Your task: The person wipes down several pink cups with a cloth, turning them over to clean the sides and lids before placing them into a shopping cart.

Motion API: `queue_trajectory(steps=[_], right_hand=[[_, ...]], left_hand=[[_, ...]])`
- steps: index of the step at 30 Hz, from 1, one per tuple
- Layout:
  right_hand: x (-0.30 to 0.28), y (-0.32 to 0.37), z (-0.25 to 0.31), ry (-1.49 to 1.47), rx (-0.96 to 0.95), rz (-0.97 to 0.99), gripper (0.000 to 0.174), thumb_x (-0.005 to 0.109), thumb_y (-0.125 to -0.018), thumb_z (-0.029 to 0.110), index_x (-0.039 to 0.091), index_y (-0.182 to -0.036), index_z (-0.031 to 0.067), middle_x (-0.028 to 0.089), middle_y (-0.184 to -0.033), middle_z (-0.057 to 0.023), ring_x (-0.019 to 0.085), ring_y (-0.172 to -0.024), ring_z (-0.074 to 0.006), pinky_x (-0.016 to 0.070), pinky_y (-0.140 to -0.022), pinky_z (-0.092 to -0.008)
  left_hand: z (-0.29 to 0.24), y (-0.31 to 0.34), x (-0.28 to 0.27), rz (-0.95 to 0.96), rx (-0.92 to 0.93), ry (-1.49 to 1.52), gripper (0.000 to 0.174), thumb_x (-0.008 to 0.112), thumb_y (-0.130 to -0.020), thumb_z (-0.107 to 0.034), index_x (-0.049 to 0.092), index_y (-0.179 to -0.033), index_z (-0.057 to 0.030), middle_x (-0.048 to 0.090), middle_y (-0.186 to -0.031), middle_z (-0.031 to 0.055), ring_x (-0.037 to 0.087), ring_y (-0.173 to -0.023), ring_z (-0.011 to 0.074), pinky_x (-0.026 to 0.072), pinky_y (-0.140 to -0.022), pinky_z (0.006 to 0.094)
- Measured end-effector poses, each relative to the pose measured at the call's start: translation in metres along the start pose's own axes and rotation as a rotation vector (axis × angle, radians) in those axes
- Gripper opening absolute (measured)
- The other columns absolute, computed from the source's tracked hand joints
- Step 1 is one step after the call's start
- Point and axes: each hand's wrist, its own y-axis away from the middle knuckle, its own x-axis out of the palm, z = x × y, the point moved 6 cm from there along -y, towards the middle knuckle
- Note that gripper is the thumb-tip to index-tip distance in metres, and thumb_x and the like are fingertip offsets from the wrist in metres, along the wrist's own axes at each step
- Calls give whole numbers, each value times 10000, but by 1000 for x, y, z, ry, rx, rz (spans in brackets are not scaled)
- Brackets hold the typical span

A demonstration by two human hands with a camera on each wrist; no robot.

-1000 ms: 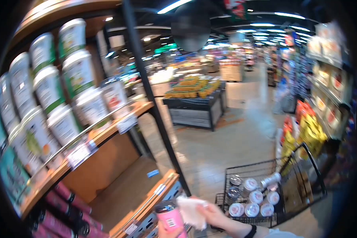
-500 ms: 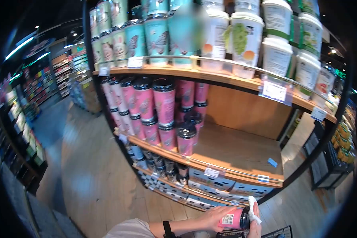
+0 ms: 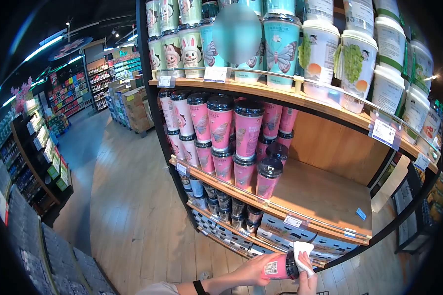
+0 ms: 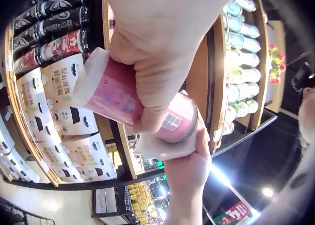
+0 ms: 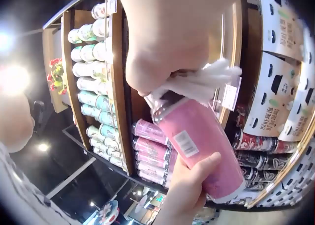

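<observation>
My left hand grips a pink lidded cup round its body, tilted on its side below the shelves. My right hand holds a white tissue against the cup's black lid. In the left wrist view, the left hand's fingers curl round the cup, and a barcode label shows near the lid end. The right wrist view has the crumpled tissue pressed at the lid end under the right hand; the left thumb lies along the cup.
Matching pink cups stand stacked on the middle shelf, left of its bare wooden part. Teal and white tubs fill the shelf above. Printed boxes sit below. Part of a black wire cart shows in the left wrist view.
The head view has swung left from the aisle and shopping cart to the shelves. The tissue, beside the lid earlier, now lies against it; the left hand has kept its hold on the cup.
</observation>
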Motion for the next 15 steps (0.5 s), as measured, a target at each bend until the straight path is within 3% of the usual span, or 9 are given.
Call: queue_trajectory(steps=[2,4,5,7,8,9,11,13,15], right_hand=[[8,-12,9,4,4,-16,397,435,-981,251,548,-1242,-26,525,-1318,-172,496,-1194,-270,336,-1047,-379],[11,-23,34,-44,-86,-56,358,439,-978,230,574,-1193,-23,595,-1223,-152,570,-1064,-239,407,-967,-363],[14,-29,21,-221,-151,-160,271,447,-967,193,555,-1082,-27,647,-994,-129,593,-969,-173,443,-884,-314],[15,-32,10,-245,95,-369,206,447,-959,186,549,-901,17,593,-769,-55,550,-770,-111,445,-724,-272],[19,-37,7,-115,69,-377,207,438,-960,179,567,-914,24,528,-735,-19,473,-698,-80,399,-624,-255],[36,-42,16,-42,128,-298,214,503,-927,208,590,-984,21,548,-794,-28,499,-727,-104,416,-677,-244],[78,-59,41,143,47,-102,307,636,-839,203,597,-1083,21,580,-877,-42,548,-803,-135,446,-761,-267],[118,-69,45,105,166,35,473,747,-724,151,588,-1149,18,632,-1083,-135,595,-1050,-220,451,-922,-345],[157,-89,71,133,-31,38,522,814,-677,193,600,-1125,32,646,-1039,-105,603,-989,-182,470,-891,-338]], left_hand=[[8,0,-20,-20,13,27,889,730,-631,-142,303,-1403,-38,499,-1276,172,493,-1161,352,394,-1003,391],[18,5,-45,-63,-32,180,895,762,-646,-168,299,-1400,-29,529,-1245,173,523,-1158,310,412,-986,378],[23,8,-52,-44,-31,188,895,762,-646,-168,299,-1400,-29,529,-1245,173,523,-1158,310,412,-986,378],[38,13,-81,-239,-162,451,912,796,-657,-202,295,-1396,-20,545,-1223,177,529,-1166,269,424,-972,366],[44,15,-95,-239,-229,525,931,815,-660,-219,287,-1398,-9,531,-1232,185,527,-1166,240,429,-967,362],[51,14,-104,-211,-224,527,931,815,-660,-219,287,-1398,-9,531,-1232,185,527,-1166,240,429,-967,362],[61,12,-127,-283,-42,434,957,817,-648,-233,276,-1404,-10,498,-1261,188,498,-1188,277,403,-991,388],[61,11,-143,-237,-9,327,976,823,-625,-281,295,-1397,-5,451,-1266,175,435,-1205,320,358,-1020,422],[38,12,-165,-217,107,-51,965,822,-595,-317,346,-1380,-17,423,-1228,163,380,-1192,355,324,-1030,442]])
